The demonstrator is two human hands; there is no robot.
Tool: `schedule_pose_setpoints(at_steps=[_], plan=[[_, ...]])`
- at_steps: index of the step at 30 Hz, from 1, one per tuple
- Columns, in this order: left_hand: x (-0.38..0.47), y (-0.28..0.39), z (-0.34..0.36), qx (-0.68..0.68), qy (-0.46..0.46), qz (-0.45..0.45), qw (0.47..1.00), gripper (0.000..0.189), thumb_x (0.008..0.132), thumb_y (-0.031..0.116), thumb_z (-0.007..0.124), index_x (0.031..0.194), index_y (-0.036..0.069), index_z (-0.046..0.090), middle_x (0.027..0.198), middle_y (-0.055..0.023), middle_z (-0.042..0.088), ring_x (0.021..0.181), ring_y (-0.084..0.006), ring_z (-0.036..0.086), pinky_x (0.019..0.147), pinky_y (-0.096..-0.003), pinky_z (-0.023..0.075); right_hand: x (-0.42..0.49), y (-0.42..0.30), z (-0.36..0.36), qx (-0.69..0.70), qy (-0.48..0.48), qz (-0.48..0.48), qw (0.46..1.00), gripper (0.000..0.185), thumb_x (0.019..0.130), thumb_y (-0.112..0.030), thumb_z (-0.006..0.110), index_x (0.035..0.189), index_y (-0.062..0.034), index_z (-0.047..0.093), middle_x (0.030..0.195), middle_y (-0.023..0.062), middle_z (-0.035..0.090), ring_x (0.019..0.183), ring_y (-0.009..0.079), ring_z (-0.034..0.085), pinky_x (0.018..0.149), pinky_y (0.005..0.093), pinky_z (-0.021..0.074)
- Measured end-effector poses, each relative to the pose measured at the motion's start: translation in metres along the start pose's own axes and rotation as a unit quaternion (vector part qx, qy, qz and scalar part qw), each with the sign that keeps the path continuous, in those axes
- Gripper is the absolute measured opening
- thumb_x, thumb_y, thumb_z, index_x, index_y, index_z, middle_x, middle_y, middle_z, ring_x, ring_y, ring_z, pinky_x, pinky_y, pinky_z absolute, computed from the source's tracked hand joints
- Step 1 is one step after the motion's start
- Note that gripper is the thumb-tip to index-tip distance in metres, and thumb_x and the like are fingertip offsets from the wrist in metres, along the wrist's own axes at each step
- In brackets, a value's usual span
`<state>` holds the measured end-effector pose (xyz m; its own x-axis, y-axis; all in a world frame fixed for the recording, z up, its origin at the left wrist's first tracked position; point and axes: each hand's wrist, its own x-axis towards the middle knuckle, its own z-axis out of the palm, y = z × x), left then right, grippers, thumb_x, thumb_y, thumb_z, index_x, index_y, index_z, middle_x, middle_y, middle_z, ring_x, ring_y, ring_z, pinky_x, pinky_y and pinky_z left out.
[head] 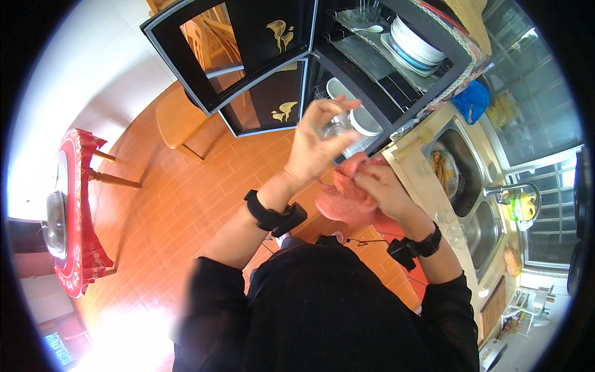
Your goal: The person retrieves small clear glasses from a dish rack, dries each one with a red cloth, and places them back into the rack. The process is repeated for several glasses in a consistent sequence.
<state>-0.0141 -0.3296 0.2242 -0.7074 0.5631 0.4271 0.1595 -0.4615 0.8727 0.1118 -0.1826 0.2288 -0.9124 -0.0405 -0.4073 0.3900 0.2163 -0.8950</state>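
Observation:
My left hand (312, 139) grips a small clear drinking glass (335, 125) between thumb and fingers, held up before the lower part of a black dish cabinet (395, 132). Bunched in my right hand (383, 190) is a pink cloth (346, 197), just below and to the right of the glass, apart from it. Both cabinet doors, an upper one (253, 32) and a lower one (267, 95), stand open to the left. White plates (413, 44) lean in a stack on the upper rack beside a white spoon (369, 29). White bowls (365, 121) sit lower down, partly hidden by my left hand.
On the right runs a counter (409, 179) with a steel double sink (465, 186), a faucet (511, 187) and several clear glasses (458, 235) along its front edge. A wooden chair (179, 116) stands beyond the doors. A red-covered table (76, 195) is at far left.

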Motion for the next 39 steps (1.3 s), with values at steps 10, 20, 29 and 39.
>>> schedule_pose_setpoints(at_steps=[10,20,29,39], plan=[[-0.009,-0.007,0.024,-0.293,-0.046,-0.182,0.937,0.075,0.085,0.071,0.035,0.128,0.011,0.045,0.132,-0.0088,0.049,0.126,-0.0205,0.044,0.106,-0.0400,0.0372,0.010,-0.040,0.011,-0.210,0.301,-0.469,0.803,0.024,0.091,-0.006,0.050,0.114,-0.0015,0.051,0.119,0.0136,0.051,0.111,0.0257,0.050,0.095,0.0374,0.0400],[-0.015,0.000,0.020,-0.311,-0.079,-0.215,0.922,0.087,0.076,0.077,0.042,0.129,0.009,0.045,0.118,-0.0034,0.050,0.119,-0.0171,0.044,0.108,-0.0398,0.0295,0.050,-0.036,-0.033,0.103,0.246,-0.301,0.916,0.026,0.099,-0.016,0.045,0.120,-0.0010,0.049,0.112,0.0103,0.060,0.099,0.0157,0.060,0.091,0.0300,0.0462],[0.001,0.007,0.046,-0.209,0.077,-0.173,0.959,0.060,0.094,0.053,0.048,0.134,0.009,0.041,0.125,-0.0043,0.046,0.114,-0.0146,0.046,0.098,-0.0323,0.0396,0.035,-0.035,0.020,0.153,0.226,-0.414,0.868,0.050,0.095,-0.018,0.054,0.135,0.0007,0.031,0.129,0.0122,0.047,0.119,0.0196,0.049,0.101,0.0319,0.0386],[0.009,0.001,0.009,-0.058,-0.095,-0.103,0.989,0.086,0.088,0.071,0.034,0.135,-0.002,0.040,0.143,-0.0177,0.035,0.136,-0.0287,0.030,0.114,-0.0407,0.0233,0.021,-0.037,-0.001,0.483,0.064,-0.210,0.847,0.046,0.098,-0.038,0.046,0.133,-0.0073,0.041,0.125,0.0071,0.052,0.115,0.0182,0.052,0.101,0.0359,0.0410]])
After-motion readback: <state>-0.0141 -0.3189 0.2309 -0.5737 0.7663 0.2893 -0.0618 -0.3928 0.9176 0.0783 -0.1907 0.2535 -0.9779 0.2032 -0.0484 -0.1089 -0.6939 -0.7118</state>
